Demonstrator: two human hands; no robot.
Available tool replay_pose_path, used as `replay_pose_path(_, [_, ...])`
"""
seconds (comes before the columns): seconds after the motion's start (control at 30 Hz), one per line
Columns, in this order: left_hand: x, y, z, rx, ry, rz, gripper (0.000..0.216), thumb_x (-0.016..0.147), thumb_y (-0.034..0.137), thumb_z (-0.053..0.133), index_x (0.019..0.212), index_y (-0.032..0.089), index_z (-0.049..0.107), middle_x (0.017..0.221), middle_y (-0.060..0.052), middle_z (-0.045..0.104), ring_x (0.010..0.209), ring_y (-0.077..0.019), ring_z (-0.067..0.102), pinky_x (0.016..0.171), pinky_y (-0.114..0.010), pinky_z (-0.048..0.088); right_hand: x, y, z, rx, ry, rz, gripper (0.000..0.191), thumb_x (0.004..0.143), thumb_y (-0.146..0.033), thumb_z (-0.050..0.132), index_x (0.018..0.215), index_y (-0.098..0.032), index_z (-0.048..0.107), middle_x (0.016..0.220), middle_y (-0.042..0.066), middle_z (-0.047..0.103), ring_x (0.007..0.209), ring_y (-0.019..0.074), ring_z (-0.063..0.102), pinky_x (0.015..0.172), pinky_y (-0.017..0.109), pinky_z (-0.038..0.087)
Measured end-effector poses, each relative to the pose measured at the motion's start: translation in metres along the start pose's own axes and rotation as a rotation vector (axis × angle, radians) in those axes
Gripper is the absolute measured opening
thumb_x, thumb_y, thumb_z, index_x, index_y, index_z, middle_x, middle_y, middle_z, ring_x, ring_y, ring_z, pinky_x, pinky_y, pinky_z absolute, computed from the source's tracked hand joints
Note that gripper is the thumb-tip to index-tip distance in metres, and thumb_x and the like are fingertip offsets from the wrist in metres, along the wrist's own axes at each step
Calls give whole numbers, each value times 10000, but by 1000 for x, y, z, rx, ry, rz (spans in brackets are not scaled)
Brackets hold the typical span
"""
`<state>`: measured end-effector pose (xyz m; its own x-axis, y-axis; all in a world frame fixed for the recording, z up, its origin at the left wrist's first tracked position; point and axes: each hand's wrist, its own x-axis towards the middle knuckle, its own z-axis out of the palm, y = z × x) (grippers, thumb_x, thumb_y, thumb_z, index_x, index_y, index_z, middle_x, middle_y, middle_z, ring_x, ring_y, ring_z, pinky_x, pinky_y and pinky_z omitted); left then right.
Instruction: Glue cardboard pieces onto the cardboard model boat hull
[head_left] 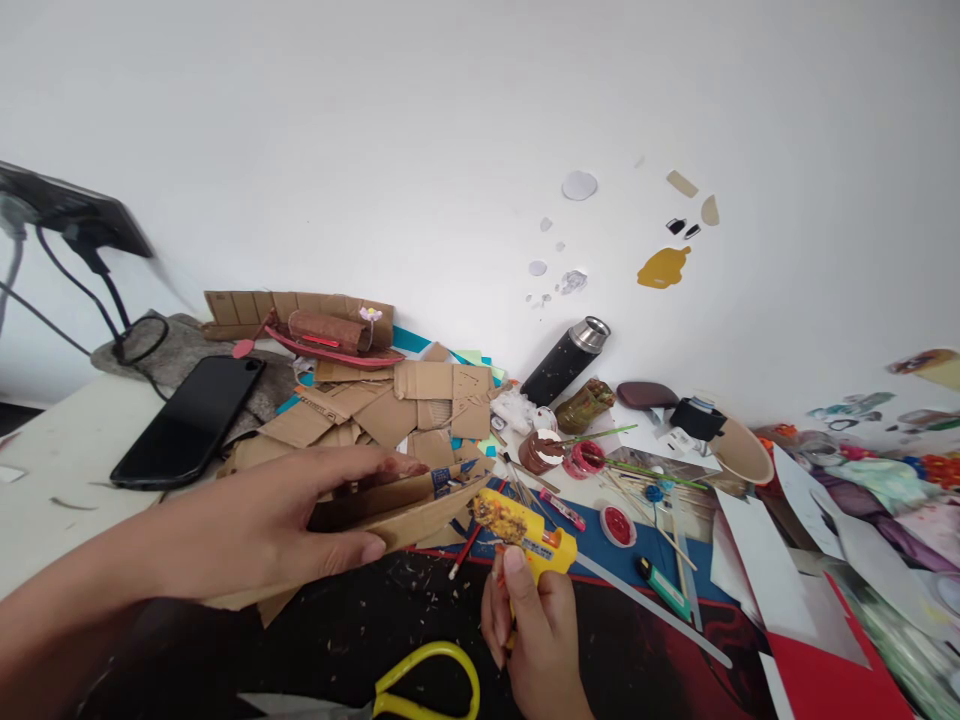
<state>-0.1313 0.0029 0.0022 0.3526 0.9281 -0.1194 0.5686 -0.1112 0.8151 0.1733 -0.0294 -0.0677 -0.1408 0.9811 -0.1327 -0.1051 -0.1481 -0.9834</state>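
Observation:
My left hand [300, 520] grips a folded cardboard boat [420, 520], thumb on its near side and fingers over the far side. In my right hand [536, 625] is a yellow hot glue gun [551, 540], fingers wrapped round its handle. Its stained nozzle end lies close to the boat's pointed right end; whether they touch I cannot tell. A long glue stick [652, 608] sticks out of the gun's back toward the right. Yellow-handled scissors [427, 655] lie on the dark mat below my hands.
A finished-looking reddish boat model [334, 340] sits behind, on cardboard scraps [390, 410]. At the left lies a black phone [191, 420]. Paint jars [583, 460], a green cutter [664, 588] and a leaning black flask [566, 360] stand or lie right of centre. Red card [832, 670] is at the lower right.

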Motion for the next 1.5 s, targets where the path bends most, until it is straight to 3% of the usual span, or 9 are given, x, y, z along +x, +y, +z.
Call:
replay_pose_path(0.33, [1, 5, -1, 18, -34, -12, 678, 954, 623, 736, 1575, 371, 636, 1583, -27, 709, 1398, -321, 691, 1184, -421, 557, -1, 2, -1, 4, 5, -13, 746, 1062, -703, 576, 494, -243, 429, 389, -44, 353, 331, 72, 318, 387, 247, 181])
replay_pose_path(0.93, [1, 4, -1, 19, -18, -10, 663, 933, 650, 745, 1548, 418, 655, 1554, -4, 729, 1367, -323, 710, 1138, -404, 587, -2, 2, -2, -5, 4, -1, 740, 1065, -708, 568, 500, -248, 437, 397, -45, 353, 340, 85, 342, 397, 259, 189])
replay_pose_path(1.5, [0, 3, -1, 24, -39, -22, 671, 945, 677, 715, 1560, 421, 632, 1582, 12, 707, 1403, -313, 687, 1187, -409, 551, -4, 4, -2, 52, 14, 15, 732, 1054, -712, 582, 509, -249, 427, 405, -48, 348, 343, 83, 341, 389, 252, 173])
